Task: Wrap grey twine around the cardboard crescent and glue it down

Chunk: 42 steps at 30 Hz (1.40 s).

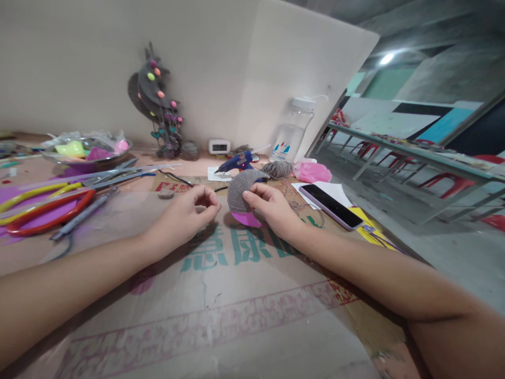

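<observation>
Between thumb and fingers, my right hand (272, 208) holds a rounded piece wrapped in grey yarn (238, 193), with a purple part (246, 218) showing at its lower edge. My left hand (197, 208) is just left of the piece, apart from it, thumb and index finger pinched together; anything between them is too small to make out. Behind the piece lies a blue glue gun (236, 162), and next to that a ball of grey yarn (278, 169). Printed cardboard (221, 310) lies under both hands.
Scissors with red handles (51, 213) and yellow handles (39, 196) lie at left, before a bowl (84, 163). A phone (331, 206), a water bottle (292, 129) and a pink bag (313, 171) are at right. A small clock (219, 146) and a moon-shaped decoration (155, 100) stand behind.
</observation>
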Each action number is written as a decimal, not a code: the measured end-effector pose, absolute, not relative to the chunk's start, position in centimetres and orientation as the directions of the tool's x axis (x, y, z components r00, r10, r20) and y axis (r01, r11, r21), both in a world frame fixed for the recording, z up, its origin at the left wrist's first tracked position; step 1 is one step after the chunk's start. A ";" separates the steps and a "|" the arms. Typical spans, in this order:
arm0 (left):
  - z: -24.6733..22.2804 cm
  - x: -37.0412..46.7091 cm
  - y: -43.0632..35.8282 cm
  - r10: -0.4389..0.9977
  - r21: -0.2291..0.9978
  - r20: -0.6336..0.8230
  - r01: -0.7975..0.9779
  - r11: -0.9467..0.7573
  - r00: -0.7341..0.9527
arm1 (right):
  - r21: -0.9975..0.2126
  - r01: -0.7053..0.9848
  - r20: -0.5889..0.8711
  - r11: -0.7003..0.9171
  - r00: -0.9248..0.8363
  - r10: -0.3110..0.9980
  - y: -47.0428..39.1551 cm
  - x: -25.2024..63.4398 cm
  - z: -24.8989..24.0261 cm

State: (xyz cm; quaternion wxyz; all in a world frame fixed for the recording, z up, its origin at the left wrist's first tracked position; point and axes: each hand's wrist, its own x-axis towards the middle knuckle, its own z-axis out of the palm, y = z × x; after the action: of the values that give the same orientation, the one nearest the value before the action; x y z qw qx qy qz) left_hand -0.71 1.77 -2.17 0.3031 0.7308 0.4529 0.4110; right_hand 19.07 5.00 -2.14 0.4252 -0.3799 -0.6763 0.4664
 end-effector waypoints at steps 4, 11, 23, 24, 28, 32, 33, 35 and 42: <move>-2.6 -0.7 1.9 0.907 0.824 0.343 0.385 -0.415 0.244 | -0.949 0.131 0.226 0.286 -0.351 0.909 5.0 19.1 -2.1; -2.1 -0.7 1.0 0.875 0.754 0.399 0.446 -0.483 0.273 | -0.946 0.155 0.217 0.284 -0.347 0.913 5.0 19.0 -2.1; -2.4 -0.7 1.3 0.756 0.504 0.531 0.574 -0.645 0.383 | -0.946 0.188 0.185 0.262 -0.351 0.918 4.7 19.0 -1.9; -2.5 -0.7 1.3 0.755 0.507 0.527 0.569 -0.648 0.390 | -0.945 0.197 0.181 0.261 -0.348 0.920 4.7 19.0 -1.8; -2.5 -0.8 1.4 0.750 0.506 0.505 0.557 -0.658 0.427 | -0.941 0.237 0.154 0.243 -0.338 0.928 4.3 18.9 -1.6; -2.5 -0.9 1.3 0.736 0.485 0.518 0.559 -0.672 0.436 | -0.944 0.242 0.132 0.222 -0.339 0.932 4.0 18.8 -1.4; -2.4 -0.9 1.2 0.735 0.483 0.518 0.560 -0.673 0.437 | -0.945 0.242 0.132 0.221 -0.338 0.932 4.0 18.8 -1.4; -2.4 -0.9 1.2 0.737 0.480 0.517 0.566 -0.670 0.434 | -0.944 0.242 0.133 0.223 -0.342 0.930 4.0 18.8 -1.4; -2.4 -0.9 1.3 0.741 0.466 0.516 0.585 -0.664 0.431 | -0.944 0.239 0.130 0.228 -0.365 0.922 4.3 18.9 -1.5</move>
State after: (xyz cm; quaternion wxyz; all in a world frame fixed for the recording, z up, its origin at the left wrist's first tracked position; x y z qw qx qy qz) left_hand -0.90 1.29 -2.39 0.1088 0.8388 0.3949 0.3586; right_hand 18.86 4.26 -1.49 0.3740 -0.4215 -0.6884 0.4566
